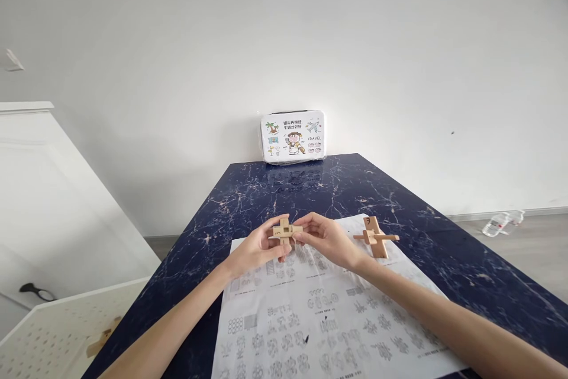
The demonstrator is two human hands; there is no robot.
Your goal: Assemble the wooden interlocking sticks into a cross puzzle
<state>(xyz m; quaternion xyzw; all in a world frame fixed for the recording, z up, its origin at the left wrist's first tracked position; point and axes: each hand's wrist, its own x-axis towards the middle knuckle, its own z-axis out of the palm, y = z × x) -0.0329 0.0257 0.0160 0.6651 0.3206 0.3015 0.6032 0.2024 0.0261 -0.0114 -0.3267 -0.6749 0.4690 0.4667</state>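
Both hands meet over the instruction sheet (284, 308), around a partly joined wooden burr puzzle (284, 230) with a dark mark on one piece. My left hand (262, 243) grips its left side, fingers above and thumb below. My right hand (326, 237) pinches the puzzle's right end between thumb and fingertips. Some of the lower pieces are hidden behind the fingers. To the right of my right hand lies a second wooden assembly (376, 238), a flat marked board crossed by a thin stick, on the sheet's upper right edge.
A white case (293, 136) with cartoon prints stands against the wall at the far end of the dark blue marbled table (302, 187). At lower left, a white perforated basket (53, 331) holds wooden pieces (103, 337). A clear plastic item (501, 223) lies on the floor at right.
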